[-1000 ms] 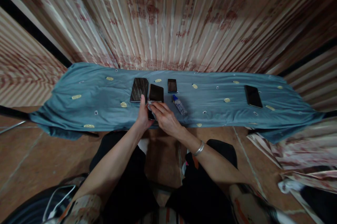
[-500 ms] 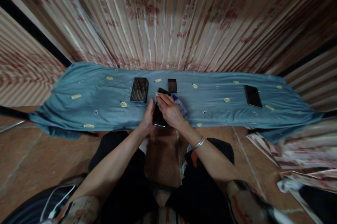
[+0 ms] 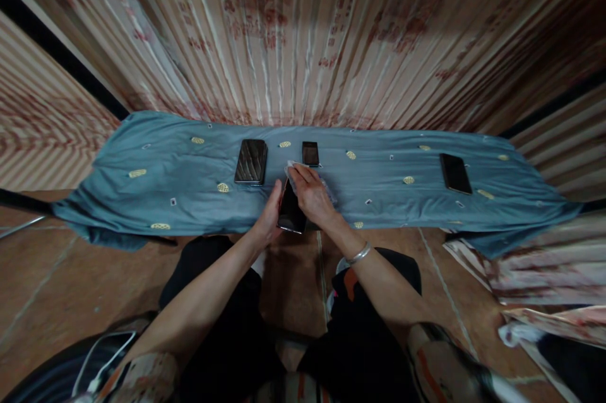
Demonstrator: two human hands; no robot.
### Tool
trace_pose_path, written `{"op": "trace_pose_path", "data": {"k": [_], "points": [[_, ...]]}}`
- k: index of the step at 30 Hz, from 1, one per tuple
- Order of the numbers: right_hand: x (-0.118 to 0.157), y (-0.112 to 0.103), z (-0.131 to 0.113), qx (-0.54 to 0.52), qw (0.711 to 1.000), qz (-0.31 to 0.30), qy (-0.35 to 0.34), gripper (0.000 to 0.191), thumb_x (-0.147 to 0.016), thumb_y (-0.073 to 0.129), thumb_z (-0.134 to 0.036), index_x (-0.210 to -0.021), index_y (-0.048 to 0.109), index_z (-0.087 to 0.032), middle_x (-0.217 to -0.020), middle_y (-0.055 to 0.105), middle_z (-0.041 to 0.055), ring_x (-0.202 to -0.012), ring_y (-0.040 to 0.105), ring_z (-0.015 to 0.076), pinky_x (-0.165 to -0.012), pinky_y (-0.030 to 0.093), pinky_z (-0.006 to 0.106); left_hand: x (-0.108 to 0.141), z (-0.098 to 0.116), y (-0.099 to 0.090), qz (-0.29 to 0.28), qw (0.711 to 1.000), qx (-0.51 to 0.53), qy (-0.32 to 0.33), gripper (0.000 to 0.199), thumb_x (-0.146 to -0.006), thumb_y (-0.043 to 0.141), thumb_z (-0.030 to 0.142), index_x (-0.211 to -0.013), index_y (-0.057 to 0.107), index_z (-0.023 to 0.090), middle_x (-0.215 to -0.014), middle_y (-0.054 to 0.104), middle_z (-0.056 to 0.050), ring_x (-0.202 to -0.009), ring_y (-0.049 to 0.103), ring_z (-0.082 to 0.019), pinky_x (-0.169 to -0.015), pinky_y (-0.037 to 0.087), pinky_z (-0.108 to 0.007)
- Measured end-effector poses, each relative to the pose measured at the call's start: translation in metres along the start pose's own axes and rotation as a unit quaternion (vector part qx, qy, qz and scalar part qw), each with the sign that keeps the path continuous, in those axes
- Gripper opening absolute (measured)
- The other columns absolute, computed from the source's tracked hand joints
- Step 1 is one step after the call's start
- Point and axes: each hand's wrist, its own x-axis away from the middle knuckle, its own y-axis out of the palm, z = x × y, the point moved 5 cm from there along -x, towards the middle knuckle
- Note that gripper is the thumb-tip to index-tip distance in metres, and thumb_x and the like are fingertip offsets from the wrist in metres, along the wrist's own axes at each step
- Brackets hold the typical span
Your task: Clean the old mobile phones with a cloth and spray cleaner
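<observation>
A dark glossy phone (image 3: 291, 210) is held at the front edge of the cloth-covered table, tilted slightly. My left hand (image 3: 269, 213) grips its left side, thumb up along the edge. With fingers pressed together, my right hand (image 3: 311, 193) holds a thin whitish wipe (image 3: 290, 170) against the phone's upper part. Partly hidden behind my right hand lies a clear plastic item (image 3: 328, 189). Just beyond the hands is a small dark device (image 3: 310, 153). To the left rests a larger black phone-like device (image 3: 250, 162).
Another black phone (image 3: 455, 173) lies on the right part of the blue patterned cloth (image 3: 388, 201). Pleated curtains (image 3: 303, 43) hang behind the table. Dark poles (image 3: 61, 49) stand at both sides. A white cable (image 3: 97, 381) is at the lower left.
The phone and both hands have shifted slightly right. My right hand with the wipe now covers the dark-screened object that lay beyond the phone, and the blue cap beside it is hidden.
</observation>
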Motion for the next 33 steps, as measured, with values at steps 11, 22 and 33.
{"op": "trace_pose_path", "data": {"k": [11, 22, 33], "points": [[0.0, -0.002, 0.017, 0.002, 1.0, 0.009, 0.011, 0.053, -0.096, 0.037, -0.006, -0.146, 0.055, -0.009, -0.147, 0.059, 0.0194, -0.137, 0.05, 0.0286, -0.119, 0.043, 0.053, 0.001, 0.002, -0.004, -0.009, 1.0, -0.011, -0.019, 0.055, -0.103, 0.038, 0.053, -0.116, 0.075, 0.015, -0.096, 0.081, -0.012, -0.092, 0.078, -0.029, -0.089, 0.062, -0.043], [0.001, -0.004, 0.02, 0.001, 1.0, 0.025, 0.014, 0.049, -0.097, 0.038, -0.007, -0.142, 0.059, -0.01, -0.143, 0.061, 0.0191, -0.135, 0.053, 0.0283, -0.118, 0.041, 0.054, 0.007, 0.015, -0.002, -0.001, 1.0, 0.016, -0.009, 0.06, -0.103, 0.033, 0.057, -0.122, 0.072, 0.014, -0.097, 0.08, -0.014, -0.087, 0.078, -0.028, -0.085, 0.063, -0.044], [0.003, 0.001, 0.007, -0.01, 1.0, 0.006, 0.016, 0.048, -0.096, 0.04, -0.005, -0.137, 0.064, -0.013, -0.138, 0.065, 0.0154, -0.128, 0.057, 0.0273, -0.115, 0.046, 0.048, 0.001, 0.023, -0.008, 0.013, 1.0, 0.02, 0.018, 0.059, -0.102, 0.038, 0.058, -0.113, 0.074, 0.013, -0.092, 0.08, -0.012, -0.085, 0.077, -0.027, -0.082, 0.062, -0.039]]}}
